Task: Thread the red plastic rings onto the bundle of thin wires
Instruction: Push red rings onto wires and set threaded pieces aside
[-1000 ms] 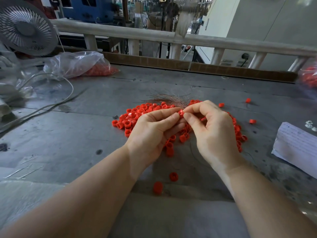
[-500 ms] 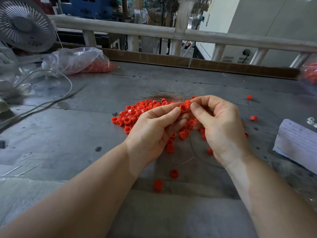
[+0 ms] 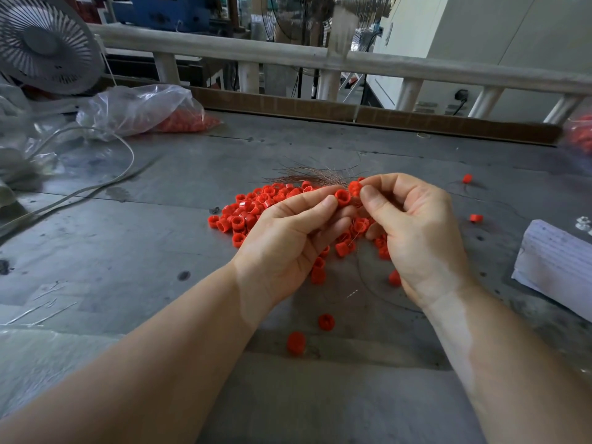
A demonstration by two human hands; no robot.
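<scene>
While the left hand [image 3: 288,238] pinches a red ring [image 3: 342,197], opening toward the camera; right hand [image 3: 416,232] pinches another ring [image 3: 355,188].

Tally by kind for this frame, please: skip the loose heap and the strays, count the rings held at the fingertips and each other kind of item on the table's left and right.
Red plastic rings pinched by the hands: 2
Bundle of thin wires: 1
Clear plastic bag of red rings, left: 1
White table fan: 1
White paper stack: 1
Total: 6
</scene>
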